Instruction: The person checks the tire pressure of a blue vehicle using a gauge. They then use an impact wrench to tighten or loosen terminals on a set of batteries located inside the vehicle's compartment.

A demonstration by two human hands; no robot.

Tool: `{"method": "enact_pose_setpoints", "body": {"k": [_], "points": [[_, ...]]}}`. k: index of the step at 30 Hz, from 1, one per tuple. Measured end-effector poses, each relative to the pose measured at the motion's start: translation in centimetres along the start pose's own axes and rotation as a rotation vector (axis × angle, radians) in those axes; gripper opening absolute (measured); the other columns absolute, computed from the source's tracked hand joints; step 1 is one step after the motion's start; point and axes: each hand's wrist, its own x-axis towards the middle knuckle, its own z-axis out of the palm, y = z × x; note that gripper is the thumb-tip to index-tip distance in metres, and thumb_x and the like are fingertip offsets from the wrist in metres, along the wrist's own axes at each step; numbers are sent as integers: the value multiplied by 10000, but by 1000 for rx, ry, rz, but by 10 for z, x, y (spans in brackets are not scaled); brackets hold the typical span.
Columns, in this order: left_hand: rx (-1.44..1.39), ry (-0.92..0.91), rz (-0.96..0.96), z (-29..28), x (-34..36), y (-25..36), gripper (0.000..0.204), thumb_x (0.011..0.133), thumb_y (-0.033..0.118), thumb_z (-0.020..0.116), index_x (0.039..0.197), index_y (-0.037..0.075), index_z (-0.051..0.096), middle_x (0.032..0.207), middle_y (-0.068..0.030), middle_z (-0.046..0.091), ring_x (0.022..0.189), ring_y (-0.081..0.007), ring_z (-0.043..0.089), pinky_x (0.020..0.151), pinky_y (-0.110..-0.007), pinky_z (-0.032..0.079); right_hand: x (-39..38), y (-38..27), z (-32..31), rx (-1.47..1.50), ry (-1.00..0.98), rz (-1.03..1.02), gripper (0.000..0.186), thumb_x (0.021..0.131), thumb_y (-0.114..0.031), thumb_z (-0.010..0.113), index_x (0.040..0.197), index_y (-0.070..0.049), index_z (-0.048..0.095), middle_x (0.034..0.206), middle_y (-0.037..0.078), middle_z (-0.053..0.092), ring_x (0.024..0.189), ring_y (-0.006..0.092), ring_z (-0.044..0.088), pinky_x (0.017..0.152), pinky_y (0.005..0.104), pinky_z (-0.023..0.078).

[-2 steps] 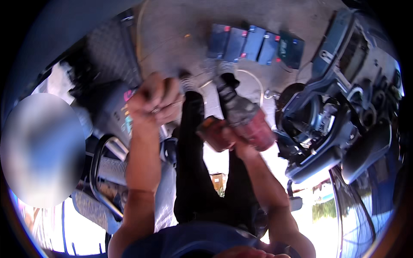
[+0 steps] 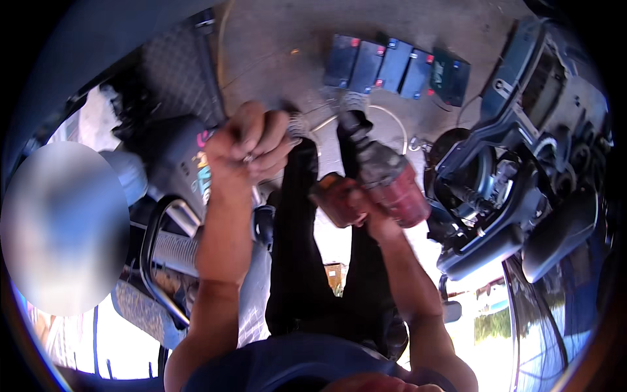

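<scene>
My right hand (image 2: 373, 214) is wrapped round the handle of a red and grey cordless power tool (image 2: 400, 189). Its dark nose points away from me, up and to the left, and a red battery block (image 2: 338, 200) sits at the foot of the grip. Raised to the left of the tool, my left hand (image 2: 256, 140) has its fingers curled and pinched together. A tiny shiny spot shows between the fingertips, too small to name. Both hands are in the air above my dark-trousered legs (image 2: 294, 242), apart from each other.
Several blue box-shaped batteries (image 2: 395, 65) and a dark green one (image 2: 449, 77) stand in a row on the concrete floor (image 2: 281, 32). A pale hose (image 2: 392, 116) curls past them. At right is a partly stripped vehicle (image 2: 486, 176); at left, a metal tube frame (image 2: 149, 261) and a person.
The whole view has shifted slightly, so the floor items and both hands appear a little further right. Both hands keep the same grip.
</scene>
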Motion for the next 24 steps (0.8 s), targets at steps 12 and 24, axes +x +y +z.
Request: {"method": "enact_pose_setpoints", "body": {"k": [12, 24], "points": [[424, 725, 38, -88, 62, -45, 302, 941, 283, 575, 730, 68, 552, 880, -101, 599, 835, -230, 589, 736, -344, 494, -44, -9, -41, 107, 149, -129, 117, 863, -89, 755, 939, -77, 666, 755, 1, 623, 642, 81, 550, 576, 270, 446], [1673, 1042, -50, -183, 193, -37, 245, 926, 264, 701, 880, 37, 622, 766, -31, 626, 671, -144, 579, 614, -321, 479, 17, -40, -48, 435, 188, -160, 162, 883, 26, 669, 1012, -43, 599, 716, 37, 584, 648, 134, 574, 634, 309, 486]]}}
